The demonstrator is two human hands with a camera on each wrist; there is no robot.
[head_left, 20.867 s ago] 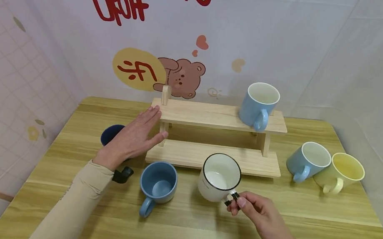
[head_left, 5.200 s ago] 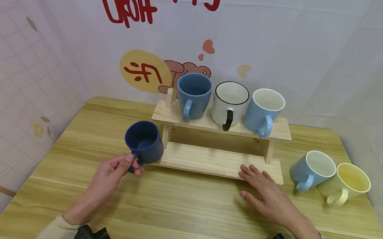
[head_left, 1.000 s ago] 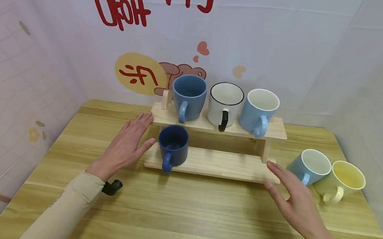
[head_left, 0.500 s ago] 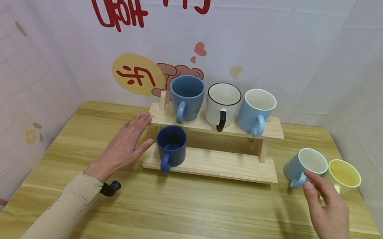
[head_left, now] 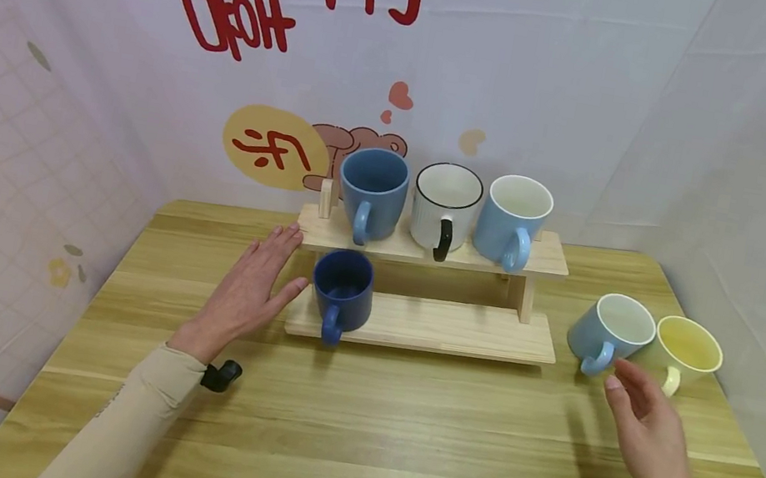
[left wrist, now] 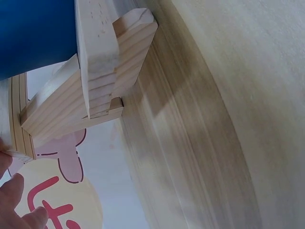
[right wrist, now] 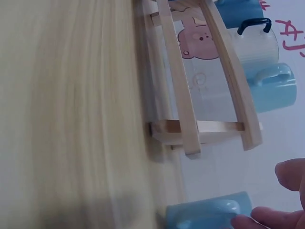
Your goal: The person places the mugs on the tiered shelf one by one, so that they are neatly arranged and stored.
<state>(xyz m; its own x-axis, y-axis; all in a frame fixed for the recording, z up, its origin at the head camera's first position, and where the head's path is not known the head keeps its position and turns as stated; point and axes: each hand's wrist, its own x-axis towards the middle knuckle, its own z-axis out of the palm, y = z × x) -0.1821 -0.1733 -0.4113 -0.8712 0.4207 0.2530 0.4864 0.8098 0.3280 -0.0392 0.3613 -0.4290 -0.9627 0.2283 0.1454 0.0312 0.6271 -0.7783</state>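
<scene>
The wood-grain surface (head_left: pixel 394 444) spreads out before me, and on it stands the two-tiered wooden rack (head_left: pixel 459 332). Three mugs stand upright on its upper board, handles toward me: a mid-blue mug (head_left: pixel 373 208), a black-rimmed white mug (head_left: pixel 435 218) and a sky-blue mug (head_left: pixel 501 229); a navy mug (head_left: pixel 344 296) stands at the left end of the lower board. My left hand (head_left: pixel 244 296) lies at the rack's left end, its fingers straight, the tips at the upper board's edge and the thumb spread toward the navy mug, holding nothing. My right hand (head_left: pixel 655 433) is beside the pale blue mug (head_left: pixel 597 324), which stands on the surface right of the rack, the yellow mug (head_left: pixel 678 356) so close behind that I can't tell whether they touch. The pale blue mug looks like glazed ceramic: I judge it stiff, moderately heavy, smooth enough to slip and likely to chip if knocked. Its handle (head_left: pixel 598 360) faces me and seems the best hold, pinched between thumb and forefinger. Those fingers are loosely bent and apart, gripping nothing; whether a tip brushes the handle, I can't tell.
</scene>
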